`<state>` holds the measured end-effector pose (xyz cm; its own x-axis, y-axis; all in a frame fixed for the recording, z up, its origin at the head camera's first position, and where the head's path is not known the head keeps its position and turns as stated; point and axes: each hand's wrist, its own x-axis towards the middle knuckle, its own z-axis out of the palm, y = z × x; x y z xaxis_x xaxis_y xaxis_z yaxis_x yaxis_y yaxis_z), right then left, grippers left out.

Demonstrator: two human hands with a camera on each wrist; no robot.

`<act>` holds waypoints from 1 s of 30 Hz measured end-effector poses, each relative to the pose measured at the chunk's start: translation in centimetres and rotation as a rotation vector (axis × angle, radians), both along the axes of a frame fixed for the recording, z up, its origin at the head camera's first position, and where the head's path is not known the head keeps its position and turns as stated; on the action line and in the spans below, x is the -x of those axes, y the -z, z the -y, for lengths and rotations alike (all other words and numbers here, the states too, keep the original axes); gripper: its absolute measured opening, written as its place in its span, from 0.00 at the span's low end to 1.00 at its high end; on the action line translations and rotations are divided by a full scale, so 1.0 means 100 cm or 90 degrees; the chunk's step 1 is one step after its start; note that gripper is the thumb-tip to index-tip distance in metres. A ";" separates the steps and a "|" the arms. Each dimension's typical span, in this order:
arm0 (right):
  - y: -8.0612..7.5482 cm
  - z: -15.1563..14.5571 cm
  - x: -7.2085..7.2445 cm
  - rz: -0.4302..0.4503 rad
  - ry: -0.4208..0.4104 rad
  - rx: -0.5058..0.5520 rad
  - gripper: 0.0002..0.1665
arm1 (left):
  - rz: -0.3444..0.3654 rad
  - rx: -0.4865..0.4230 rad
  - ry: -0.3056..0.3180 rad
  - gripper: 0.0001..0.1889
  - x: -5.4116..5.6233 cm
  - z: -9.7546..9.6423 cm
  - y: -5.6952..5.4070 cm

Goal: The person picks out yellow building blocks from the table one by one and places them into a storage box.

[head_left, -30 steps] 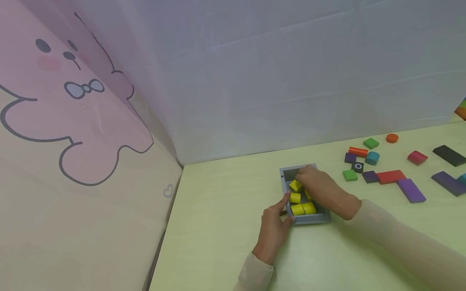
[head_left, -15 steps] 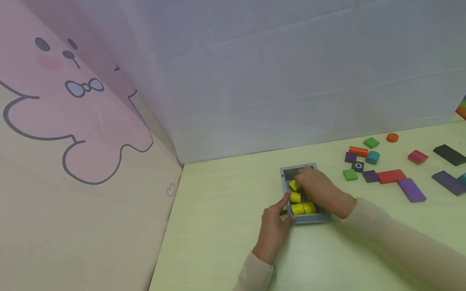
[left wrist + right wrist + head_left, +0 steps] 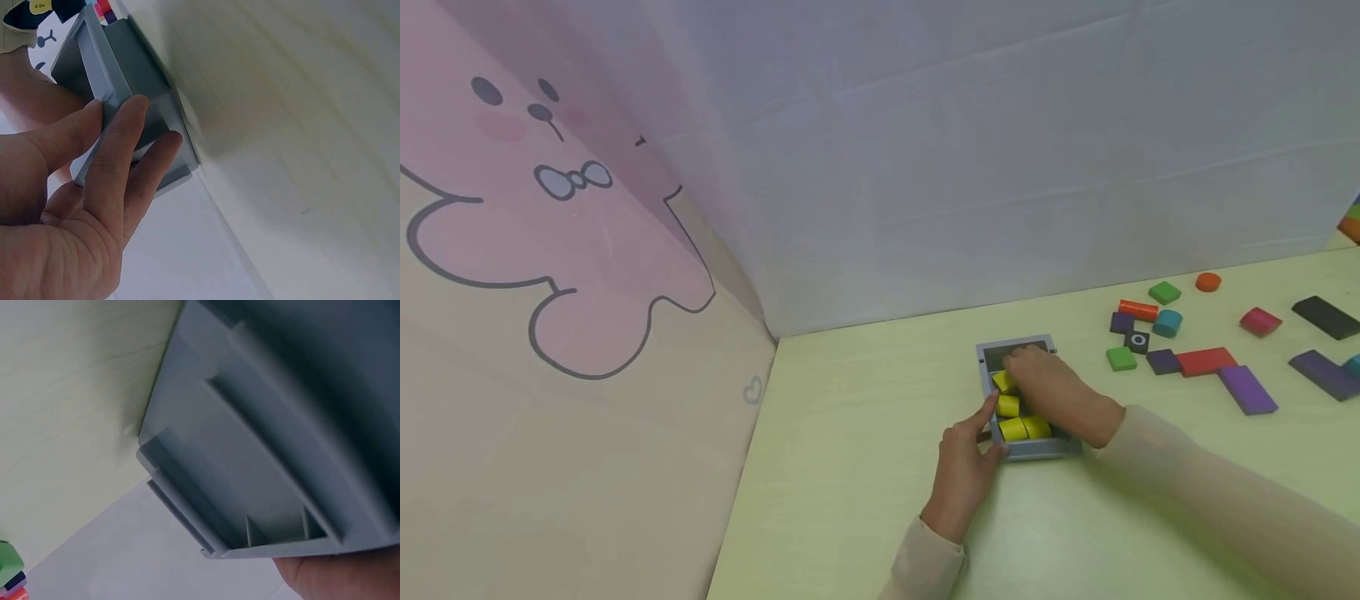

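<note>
A grey plastic box (image 3: 1041, 451) with yellow wooden blocks (image 3: 1013, 430) in it stands on the table. At its near left corner my left hand (image 3: 964, 473) holds the box, the thumb by the near end and a finger at the side rim. In the left wrist view, that hand (image 3: 94, 187) has its thumb on the rim and its fingers against the wall. My right hand (image 3: 1054, 392) reaches down into the box over the far yellow block (image 3: 1003, 382). Its fingertips are hidden; I cannot tell whether they grip a block.
On the table (image 3: 842, 467) to the right lie loose blocks: green (image 3: 1122, 359), red (image 3: 1207, 362), purple (image 3: 1247, 389), teal (image 3: 1167, 323), pink (image 3: 1260, 322) and black (image 3: 1326, 317). A pale cloth (image 3: 970, 167) hangs behind the table; a printed bear sheet (image 3: 602, 267) covers the left side.
My right hand has shifted slightly left inside the box, covering a yellow block that showed before. The far yellow block has moved a little left. My left hand stays put.
</note>
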<state>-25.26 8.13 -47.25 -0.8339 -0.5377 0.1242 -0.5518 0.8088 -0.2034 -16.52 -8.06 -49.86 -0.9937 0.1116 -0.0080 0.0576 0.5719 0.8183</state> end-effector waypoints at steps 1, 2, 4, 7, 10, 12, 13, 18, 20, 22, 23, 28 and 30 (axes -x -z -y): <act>0.000 0.001 0.000 0.005 0.002 0.002 0.08 | 0.000 0.001 -0.001 0.37 0.000 0.000 0.000; -0.001 0.001 -0.001 0.010 0.003 0.004 0.08 | 0.001 0.002 -0.001 0.37 0.000 0.000 0.000; -0.002 0.002 0.000 0.016 0.006 0.007 0.07 | 0.001 0.005 -0.002 0.37 0.000 0.000 0.000; -0.002 0.002 0.000 0.022 0.010 0.015 0.07 | 0.002 0.007 -0.003 0.38 0.000 0.000 0.000; -0.001 0.003 0.001 0.026 0.014 0.017 0.07 | 0.002 0.006 -0.004 0.38 0.000 -0.001 0.000; 0.000 0.003 0.001 0.026 0.015 0.016 0.08 | 0.004 0.005 -0.004 0.38 0.001 -0.001 0.000; 0.000 0.003 0.002 0.027 0.016 0.015 0.08 | 0.005 0.004 -0.005 0.38 0.001 -0.001 0.000; -0.001 0.005 0.002 0.032 0.017 0.010 0.08 | 0.011 0.002 -0.006 0.37 0.001 -0.001 -0.002; -0.002 0.005 0.001 0.036 0.018 0.009 0.08 | 0.012 0.002 -0.007 0.37 0.001 -0.001 -0.002; -0.002 0.005 0.000 0.041 0.019 0.009 0.08 | 0.010 0.003 -0.006 0.37 0.001 -0.001 -0.002; -0.002 0.005 0.000 0.043 0.019 0.009 0.08 | 0.009 0.003 -0.006 0.37 0.001 -0.001 -0.001; -0.002 0.005 -0.002 0.046 0.015 0.014 0.08 | 0.003 0.003 -0.004 0.37 0.001 0.000 0.000; -0.004 0.004 -0.004 0.045 0.012 0.012 0.08 | 0.005 0.005 -0.005 0.37 0.001 0.000 0.000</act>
